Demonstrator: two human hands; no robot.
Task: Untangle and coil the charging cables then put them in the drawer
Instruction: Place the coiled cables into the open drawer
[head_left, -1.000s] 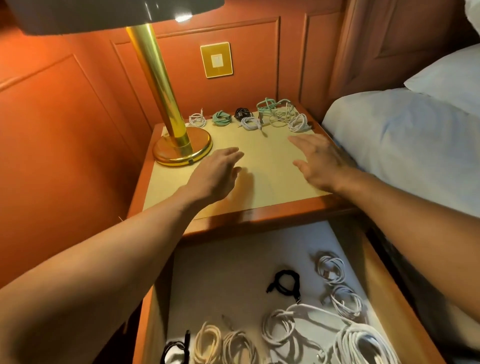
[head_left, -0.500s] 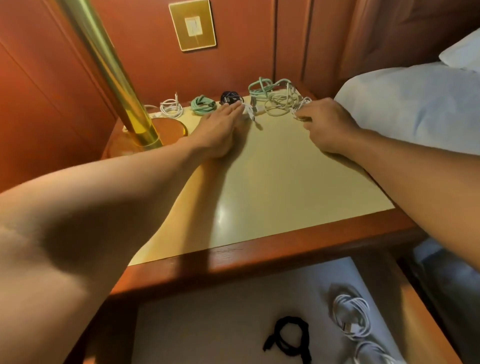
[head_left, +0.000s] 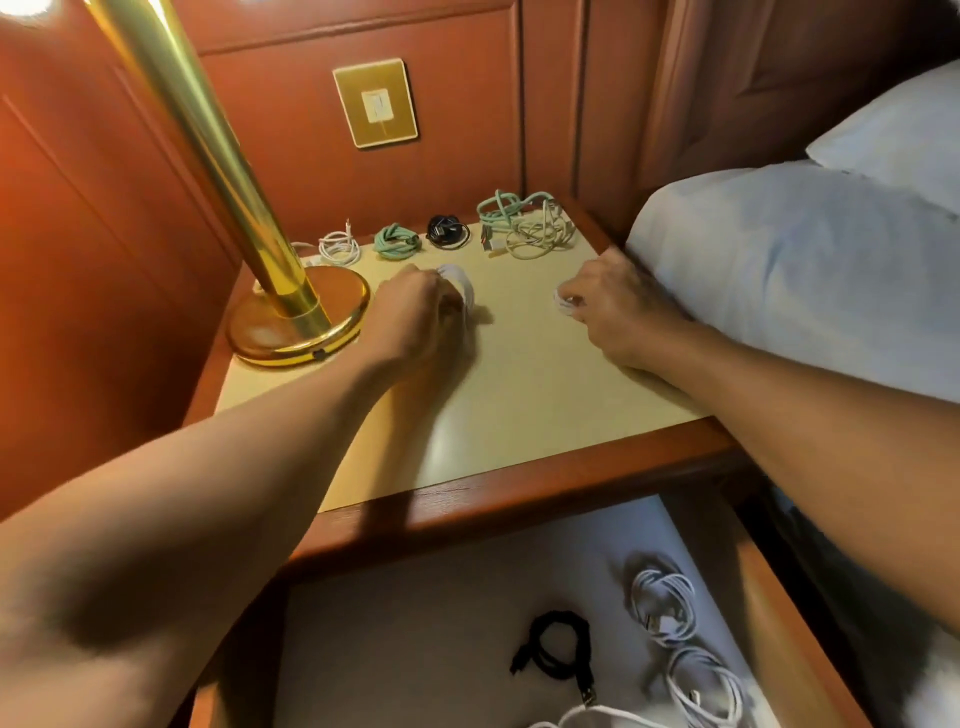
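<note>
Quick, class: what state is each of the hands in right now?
Left hand: closed, gripping a white coiled cable.
Right hand: closed, pinching a second white cable.

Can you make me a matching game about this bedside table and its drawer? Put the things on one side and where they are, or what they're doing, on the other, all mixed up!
Things:
1. brass lamp
2. tangled cable pile
3. left hand
4. loose black cable

Places or states:
A. lying in the open drawer
B. at the back right corner of the nightstand, by the bed
C. holding a white coil
D. standing on the left side of the nightstand

Pairs: 1-D, 2-B, 3-C, 4-A
</note>
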